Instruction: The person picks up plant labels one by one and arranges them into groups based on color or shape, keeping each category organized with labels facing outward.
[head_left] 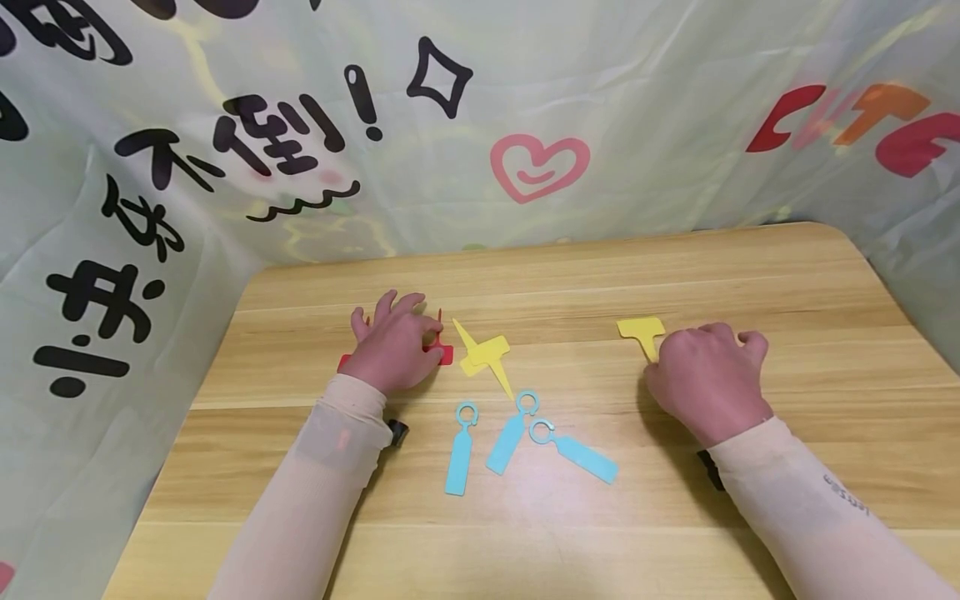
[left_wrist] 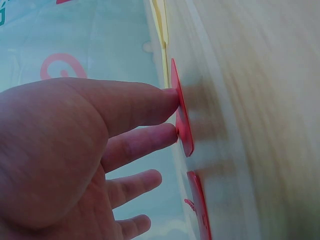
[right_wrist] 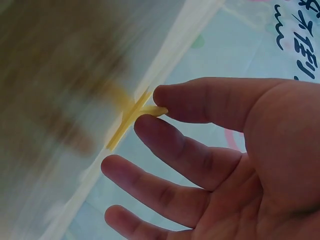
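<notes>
My left hand is over the table's left part, its thumb and index finger pinching a red T-shaped plant label low against the tabletop; the other fingers are spread. A second red label lies beside it, mostly hidden under that hand in the head view. To the right, my right hand pinches the narrow stem of a yellow T-shaped plant label between thumb and index finger. Its wide head points away from me. Two overlapping yellow labels lie just right of the left hand.
Three light-blue tags with ring ends lie between my forearms: a left one, a middle one and a right one. A printed white cloth hangs behind the wooden table and along its left side.
</notes>
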